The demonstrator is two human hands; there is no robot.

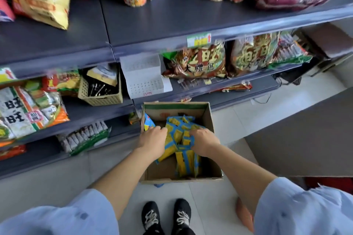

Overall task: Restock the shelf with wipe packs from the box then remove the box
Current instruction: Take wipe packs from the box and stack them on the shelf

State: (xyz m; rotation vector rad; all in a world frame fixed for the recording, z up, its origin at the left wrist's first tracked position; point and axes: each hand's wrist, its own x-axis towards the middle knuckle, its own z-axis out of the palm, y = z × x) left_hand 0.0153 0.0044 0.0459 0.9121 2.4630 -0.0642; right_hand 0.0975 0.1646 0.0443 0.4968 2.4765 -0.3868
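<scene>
Yellow-and-blue wipe packs [177,135] are gripped between curled fingers of the left hand [152,139] and right hand [204,142], inside the cardboard box [209,118], which is set on the floor [238,120] against the shelf [257,86].

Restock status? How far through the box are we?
Done: nothing visible; packs show in the box, none on the shelves. In hand: left hand and right hand grip packs inside the box. Left: shelve the many packs there, then remove the box.
</scene>
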